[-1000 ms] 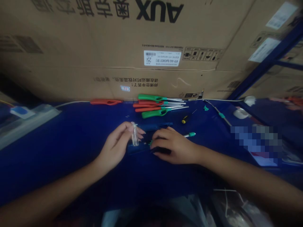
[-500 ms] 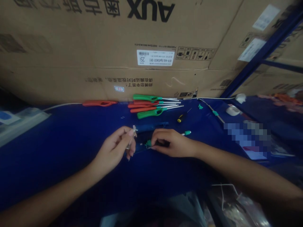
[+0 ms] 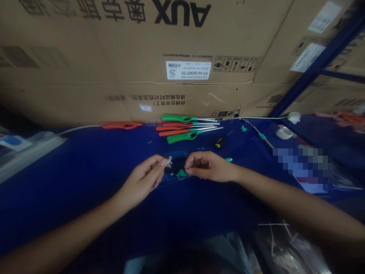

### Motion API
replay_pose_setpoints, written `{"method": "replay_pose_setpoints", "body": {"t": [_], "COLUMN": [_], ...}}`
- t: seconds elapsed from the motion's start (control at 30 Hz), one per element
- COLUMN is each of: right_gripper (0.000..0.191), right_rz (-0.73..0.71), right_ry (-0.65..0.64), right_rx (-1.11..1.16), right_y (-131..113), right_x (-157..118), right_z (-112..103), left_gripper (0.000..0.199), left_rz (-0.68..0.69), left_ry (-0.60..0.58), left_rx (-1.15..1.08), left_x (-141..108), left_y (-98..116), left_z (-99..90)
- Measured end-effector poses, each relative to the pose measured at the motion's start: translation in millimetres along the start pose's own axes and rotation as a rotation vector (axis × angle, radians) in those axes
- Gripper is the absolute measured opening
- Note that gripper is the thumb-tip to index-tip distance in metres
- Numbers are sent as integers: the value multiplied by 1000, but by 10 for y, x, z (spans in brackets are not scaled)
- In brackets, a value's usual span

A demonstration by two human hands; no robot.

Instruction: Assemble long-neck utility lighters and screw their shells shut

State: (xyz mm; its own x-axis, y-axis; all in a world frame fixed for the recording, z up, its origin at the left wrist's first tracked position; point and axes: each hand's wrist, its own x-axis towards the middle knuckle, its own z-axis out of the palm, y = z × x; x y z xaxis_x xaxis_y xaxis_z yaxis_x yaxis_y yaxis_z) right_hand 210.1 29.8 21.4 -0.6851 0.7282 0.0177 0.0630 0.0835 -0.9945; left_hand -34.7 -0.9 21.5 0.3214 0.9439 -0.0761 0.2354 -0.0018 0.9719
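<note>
My left hand [image 3: 149, 173] pinches a small clear piece with a pale tip [image 3: 169, 161] between thumb and fingers; most of it is hidden in the grip. To its right, my right hand [image 3: 209, 166] has thumb and forefinger pressed together. What they hold, if anything, is too small to make out. Just under those fingertips lies a green plastic part [image 3: 181, 174] with a dark piece beside it. A dark blue casing [image 3: 179, 154] lies on the table behind the hands. Past my right knuckles, a green tip [image 3: 229, 160] pokes out.
Several red and green long-nosed lighters [image 3: 182, 136] lie near the cardboard box [image 3: 128, 76]. A yellow-and-black screwdriver [image 3: 219, 143], a small green part [image 3: 243, 128] and a metal rod with a green collar [image 3: 262, 136] are to the right. Plastic bags [image 3: 34, 154] lie at the left.
My left hand has moved slightly right and its clear piece now tilts to the right. My right hand has risen a little off the green part, fingertips still pinched.
</note>
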Motion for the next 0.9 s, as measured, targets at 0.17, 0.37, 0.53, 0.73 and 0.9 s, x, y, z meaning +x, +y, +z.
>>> {"method": "replay_pose_setpoints", "body": {"t": [0.17, 0.37, 0.53, 0.73, 0.9], "right_gripper": [26, 21, 18, 15, 17], "right_rz": [39, -19, -39, -55, -60], "right_ry": [20, 31, 22, 41, 51], "right_rx": [-27, -98, -108, -84, -81], "right_y": [-47, -31, -1, 13, 23], "right_x": [13, -1, -3, 3, 6], "right_z": [-4, 28, 40, 47, 41], "left_gripper": [37, 32, 28, 27, 23], "left_rz": [32, 86, 97, 132, 160], "left_ry": [-16, -46, -38, -41, -47], "left_rx": [102, 168, 184, 198, 186], "left_x": [1, -16, -23, -8, -18], "left_y": [36, 45, -2, -44, -19], "left_z": [11, 27, 45, 51, 41]}}
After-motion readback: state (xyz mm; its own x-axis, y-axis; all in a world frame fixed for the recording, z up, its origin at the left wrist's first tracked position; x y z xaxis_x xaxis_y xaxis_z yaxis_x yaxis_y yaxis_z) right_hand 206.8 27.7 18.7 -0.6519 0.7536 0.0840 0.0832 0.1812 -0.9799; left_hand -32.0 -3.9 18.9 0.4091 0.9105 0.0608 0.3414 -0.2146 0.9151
